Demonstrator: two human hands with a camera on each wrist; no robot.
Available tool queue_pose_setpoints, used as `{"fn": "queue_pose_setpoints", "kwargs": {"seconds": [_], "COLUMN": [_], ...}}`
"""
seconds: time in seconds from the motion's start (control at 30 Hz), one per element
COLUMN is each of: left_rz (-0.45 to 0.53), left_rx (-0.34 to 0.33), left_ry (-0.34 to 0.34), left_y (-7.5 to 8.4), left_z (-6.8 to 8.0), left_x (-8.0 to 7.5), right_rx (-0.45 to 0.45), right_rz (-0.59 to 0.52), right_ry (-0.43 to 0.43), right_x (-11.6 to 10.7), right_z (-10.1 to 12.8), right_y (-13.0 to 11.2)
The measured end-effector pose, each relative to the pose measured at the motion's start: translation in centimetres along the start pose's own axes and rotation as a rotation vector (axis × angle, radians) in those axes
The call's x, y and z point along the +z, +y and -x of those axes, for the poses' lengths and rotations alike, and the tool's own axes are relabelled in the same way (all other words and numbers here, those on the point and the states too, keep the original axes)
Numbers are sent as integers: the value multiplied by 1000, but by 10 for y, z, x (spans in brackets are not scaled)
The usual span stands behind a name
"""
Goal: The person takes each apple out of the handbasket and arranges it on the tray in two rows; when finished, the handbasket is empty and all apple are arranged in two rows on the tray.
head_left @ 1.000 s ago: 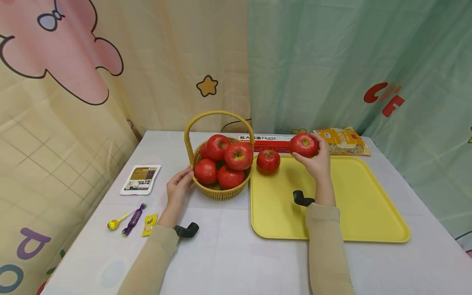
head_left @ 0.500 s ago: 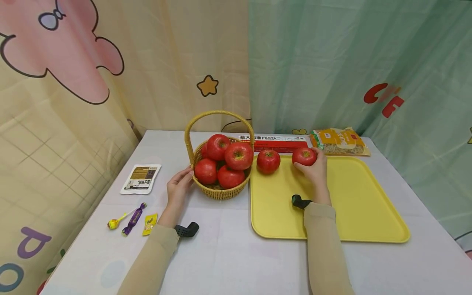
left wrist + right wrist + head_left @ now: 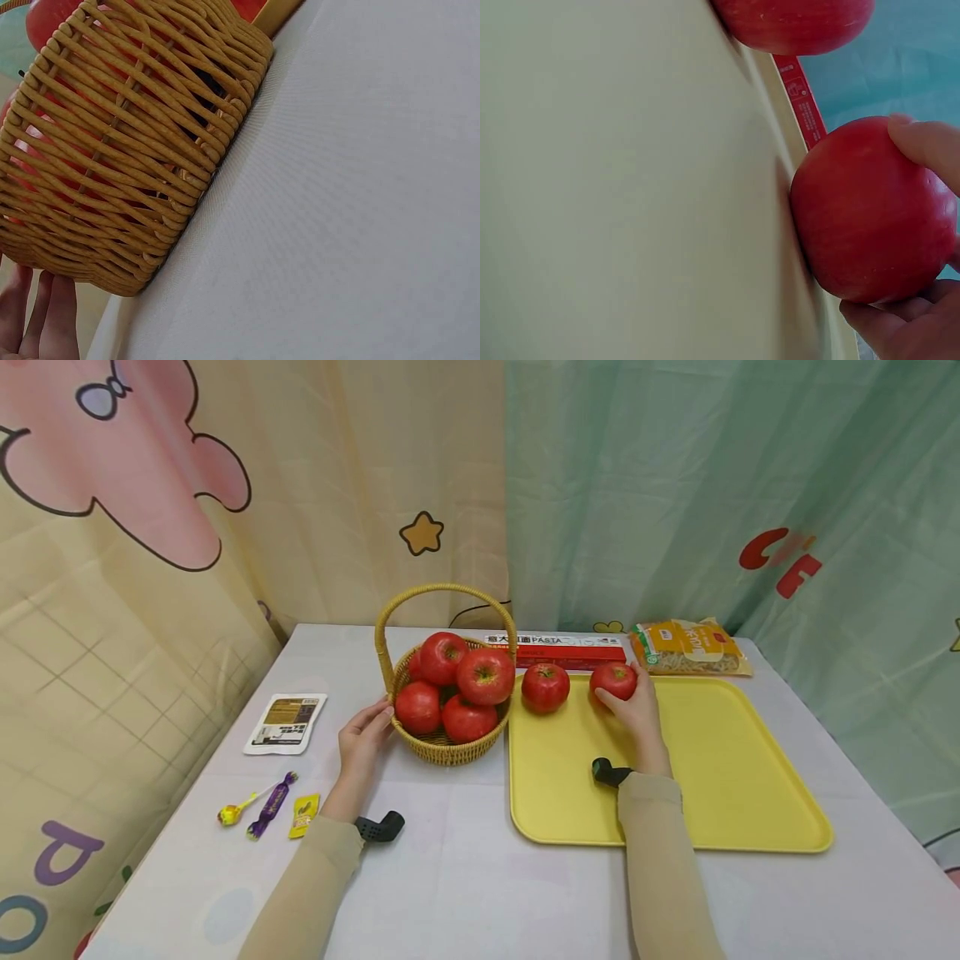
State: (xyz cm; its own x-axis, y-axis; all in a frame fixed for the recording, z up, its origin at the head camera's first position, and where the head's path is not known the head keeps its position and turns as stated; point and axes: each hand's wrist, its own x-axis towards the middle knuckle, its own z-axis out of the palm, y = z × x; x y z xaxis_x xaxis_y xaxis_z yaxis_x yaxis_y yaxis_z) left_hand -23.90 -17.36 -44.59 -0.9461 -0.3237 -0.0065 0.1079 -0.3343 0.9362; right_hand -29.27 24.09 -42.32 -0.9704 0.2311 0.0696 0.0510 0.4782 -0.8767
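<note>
The right hand (image 3: 637,710) is reaching forward over the yellow tray (image 3: 735,777), its fingers curling around a red apple (image 3: 612,680) that is sitting at the tray's far edge, straight ahead of that wrist. A second apple (image 3: 545,687) is lying just to its left on the tray. The left hand (image 3: 362,741) is resting with straight fingers against the wicker basket (image 3: 450,747), which is holding five more apples (image 3: 486,677). A pasta box (image 3: 570,652) is lying behind.

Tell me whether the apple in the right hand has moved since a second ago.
Yes. The apple came down from above the pasta box onto the yellow tray.
</note>
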Motion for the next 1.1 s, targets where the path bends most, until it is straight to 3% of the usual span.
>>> {"fn": "queue_pose_setpoints", "kwargs": {"seconds": [0.23, 0.33, 0.47, 0.6, 0.77, 0.93, 1.1], "left_rz": [-1, -3, -5, -10, -5, -5, 1], "left_rx": [35, 44, 41, 47, 57, 50, 47], "left_ry": [5, 5, 0, -6, -1, 0, -2], "left_y": [0, -1, -2, -1, 0, 1, 0], "left_z": [3, 3, 2, 2, 2, 3, 3], "left_x": [2, 1, 1, 1, 2, 2, 2], "right_rx": [35, 58, 58, -18, -149, -284, -399], "right_rz": [11, -16, -108, -271, -497, -589, -581], "right_ry": [-48, -2, 122, 220, 265, 215, 129], "right_x": [-2, -4, -10, -17, -22, -10, 10], "right_z": [0, 3, 8, 16, 34, 54, 65], "right_y": [-1, -8, -25, -52, -90, -117, -130]}}
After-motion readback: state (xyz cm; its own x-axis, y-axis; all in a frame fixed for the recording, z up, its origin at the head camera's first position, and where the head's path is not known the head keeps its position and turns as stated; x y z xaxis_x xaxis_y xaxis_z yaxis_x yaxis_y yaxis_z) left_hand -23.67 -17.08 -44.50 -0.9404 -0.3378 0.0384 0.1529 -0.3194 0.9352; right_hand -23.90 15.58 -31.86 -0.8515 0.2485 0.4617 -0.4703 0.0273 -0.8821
